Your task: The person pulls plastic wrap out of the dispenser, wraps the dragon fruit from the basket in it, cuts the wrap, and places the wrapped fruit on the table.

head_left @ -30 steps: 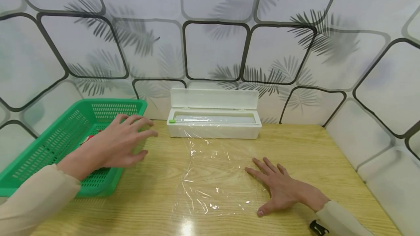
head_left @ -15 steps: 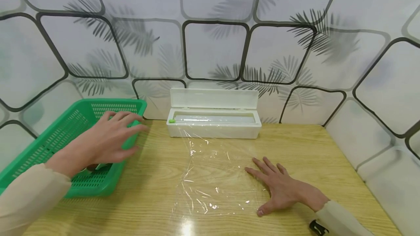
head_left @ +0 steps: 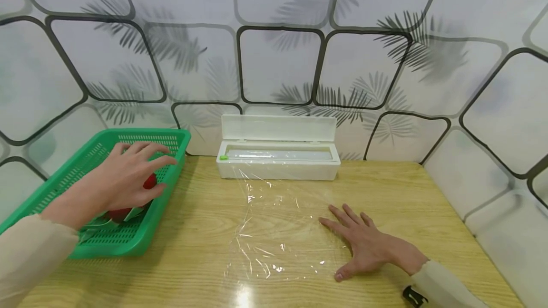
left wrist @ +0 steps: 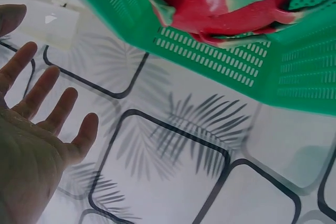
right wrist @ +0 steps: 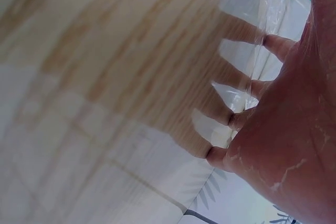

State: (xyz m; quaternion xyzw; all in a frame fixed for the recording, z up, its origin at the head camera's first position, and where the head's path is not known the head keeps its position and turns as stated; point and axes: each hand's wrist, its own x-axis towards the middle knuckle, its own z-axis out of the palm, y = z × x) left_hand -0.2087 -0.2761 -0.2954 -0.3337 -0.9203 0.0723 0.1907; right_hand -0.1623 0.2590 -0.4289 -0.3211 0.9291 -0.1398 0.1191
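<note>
My left hand (head_left: 122,177) is held over the green plastic basket (head_left: 173,172), fingers spread and loosely bent, gripping nothing. Below it in the basket lies a dragon fruit (head_left: 150,182), partly covered by the hand; its red skin and green scales (left wrist: 220,6) show well in the left wrist view. A sheet of cling film (head_left: 278,232) stretches over the table from a white cling film dispenser (head_left: 278,171) with its lid up. My right hand (head_left: 364,246) rests with spread fingers at the film's right edge, fingertips on the tabletop.
The wood-grain table (head_left: 385,184) meets a patterned wall (head_left: 282,70) at the back and a side wall on the right. A green slider (head_left: 223,158) sits at the left end of the dispenser's opening. A black clip (head_left: 414,296) is near the right sleeve.
My left hand has moved left, from beside the basket's right rim to over the basket's inside, and more of the dragon fruit shows. The right hand, film and dispenser have stayed in place.
</note>
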